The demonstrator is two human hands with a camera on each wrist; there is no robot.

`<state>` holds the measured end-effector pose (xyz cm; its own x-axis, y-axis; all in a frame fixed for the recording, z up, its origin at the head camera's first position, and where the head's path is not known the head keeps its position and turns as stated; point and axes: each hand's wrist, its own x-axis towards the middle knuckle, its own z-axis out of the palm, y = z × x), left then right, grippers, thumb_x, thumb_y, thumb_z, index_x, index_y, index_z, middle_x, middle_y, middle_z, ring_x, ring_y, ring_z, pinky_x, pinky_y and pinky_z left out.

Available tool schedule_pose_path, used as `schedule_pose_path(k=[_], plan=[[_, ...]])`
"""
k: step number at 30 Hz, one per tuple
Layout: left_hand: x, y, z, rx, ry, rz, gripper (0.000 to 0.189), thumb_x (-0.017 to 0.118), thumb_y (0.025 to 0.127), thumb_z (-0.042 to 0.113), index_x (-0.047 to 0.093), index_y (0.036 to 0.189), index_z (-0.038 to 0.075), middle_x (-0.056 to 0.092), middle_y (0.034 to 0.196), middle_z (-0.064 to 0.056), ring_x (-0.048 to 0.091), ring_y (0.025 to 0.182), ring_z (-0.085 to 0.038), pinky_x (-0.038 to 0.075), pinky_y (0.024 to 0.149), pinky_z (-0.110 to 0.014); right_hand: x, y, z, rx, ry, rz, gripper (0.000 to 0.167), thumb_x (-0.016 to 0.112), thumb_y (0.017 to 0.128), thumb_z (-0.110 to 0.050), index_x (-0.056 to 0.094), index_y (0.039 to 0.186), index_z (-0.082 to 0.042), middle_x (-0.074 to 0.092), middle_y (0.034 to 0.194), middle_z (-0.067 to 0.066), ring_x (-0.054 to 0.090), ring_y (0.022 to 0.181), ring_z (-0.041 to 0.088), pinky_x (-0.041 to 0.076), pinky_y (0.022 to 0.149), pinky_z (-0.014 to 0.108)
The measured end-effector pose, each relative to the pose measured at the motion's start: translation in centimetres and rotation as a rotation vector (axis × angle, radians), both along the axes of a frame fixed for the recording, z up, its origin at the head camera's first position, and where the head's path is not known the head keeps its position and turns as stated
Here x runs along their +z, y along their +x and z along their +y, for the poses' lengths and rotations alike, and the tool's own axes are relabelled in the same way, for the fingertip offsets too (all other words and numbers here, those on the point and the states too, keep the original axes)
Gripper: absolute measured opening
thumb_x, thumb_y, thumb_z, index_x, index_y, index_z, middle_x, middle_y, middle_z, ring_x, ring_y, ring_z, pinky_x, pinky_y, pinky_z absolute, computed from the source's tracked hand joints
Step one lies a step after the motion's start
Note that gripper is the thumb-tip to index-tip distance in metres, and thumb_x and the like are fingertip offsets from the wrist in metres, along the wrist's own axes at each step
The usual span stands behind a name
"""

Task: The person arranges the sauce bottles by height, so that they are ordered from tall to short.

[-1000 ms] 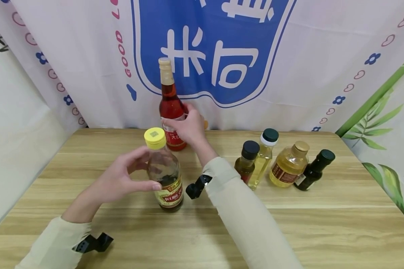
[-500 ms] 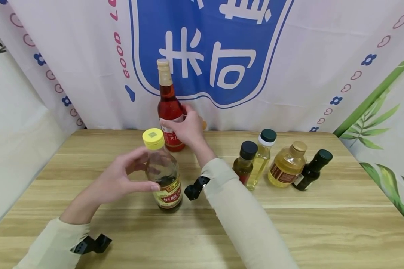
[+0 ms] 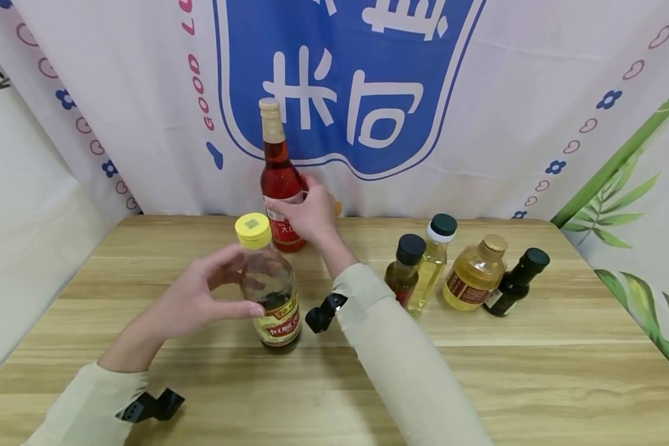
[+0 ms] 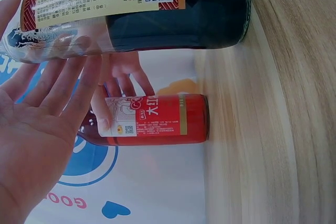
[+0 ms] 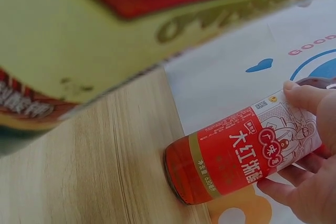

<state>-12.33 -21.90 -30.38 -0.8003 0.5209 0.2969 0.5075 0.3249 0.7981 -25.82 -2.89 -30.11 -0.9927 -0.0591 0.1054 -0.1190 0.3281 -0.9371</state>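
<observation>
With the yellow-capped bottle as the hub of the clock in the head view, the left hand comes in from 9 o'clock. It holds that bottle, thumb on the front label and fingers round the far side; the left wrist view shows them passing behind the clear upper glass. The bottle stands upright on the table, dark liquid filling its lower part.

At 12 o'clock, near the back edge of the table, is the red bottle, upright, with a pale wrapped neck. The right hand grips its body from the 4 o'clock side, thumb across the front label, fingers behind.

At 3 o'clock, well apart from the yellow-capped bottle, four more bottles form a loose row: a black-capped bottle, partly hidden by the right sleeve; a slim bottle with a dark green cap over a white collar; a squat bottle of yellow liquid with a tan cap; and a small dark bottle. Beyond 12 o'clock hangs a white cloth with a blue printed panel.
</observation>
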Motion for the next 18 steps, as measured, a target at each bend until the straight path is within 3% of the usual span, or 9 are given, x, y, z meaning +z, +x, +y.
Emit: schedule_pose_path(k=[18], plan=[[-0.1, -0.08, 0.0, -0.002, 0.006, 0.003, 0.067, 0.085, 0.085, -0.001, 0.057, 0.145, 0.002, 0.071, 0.13, 0.009, 0.073, 0.107, -0.012, 0.062, 0.095, -0.026, 0.58, 0.62, -0.14, -0.019, 0.084, -0.005, 0.068, 0.084, 0.093, -0.029, 0.049, 0.151, -0.021, 0.063, 0.148, 0.004, 0.06, 0.139, 0.025, 0.051, 0.118, 0.054]])
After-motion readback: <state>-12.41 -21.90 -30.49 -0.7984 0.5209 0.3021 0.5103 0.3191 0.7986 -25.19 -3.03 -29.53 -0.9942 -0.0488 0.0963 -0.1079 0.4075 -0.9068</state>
